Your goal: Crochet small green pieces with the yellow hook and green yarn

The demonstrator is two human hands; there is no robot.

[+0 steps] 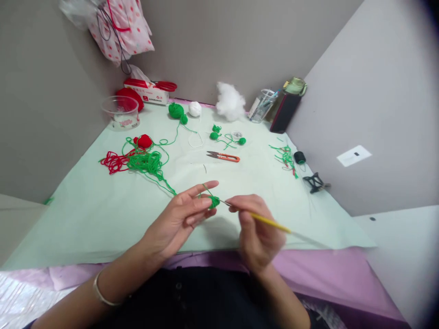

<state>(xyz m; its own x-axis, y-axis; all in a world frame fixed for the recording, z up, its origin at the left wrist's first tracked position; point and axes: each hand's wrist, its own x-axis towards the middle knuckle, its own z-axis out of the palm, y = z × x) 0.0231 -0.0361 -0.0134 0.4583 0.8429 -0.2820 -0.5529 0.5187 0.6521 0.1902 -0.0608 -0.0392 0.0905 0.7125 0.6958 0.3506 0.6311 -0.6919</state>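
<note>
Between thumb and fingers, my left hand [187, 208] pinches a small green crocheted piece [214, 202]; a green strand passes over its raised index finger. My right hand [257, 228] is closed around a crochet hook with a yellow handle [270, 222], and the hook's metal tip meets the green piece. Green yarn runs from my left hand to a loose green heap [147, 163] on the table's left, beside tangled red yarn [115, 162] and a red ball [144, 141]. Orange-handled thread snips [223, 156] lie beyond my hands.
Behind are a clear tub [124, 119], tissue box [151, 94], red scissors [166, 86], green ball [176, 110], white ball [195, 108], stuffing [230, 101], clear cup [262, 107] and bottle [288, 106]. Yarn scraps [285, 157], black spool [299, 157] and black stand [315, 182] lie right.
</note>
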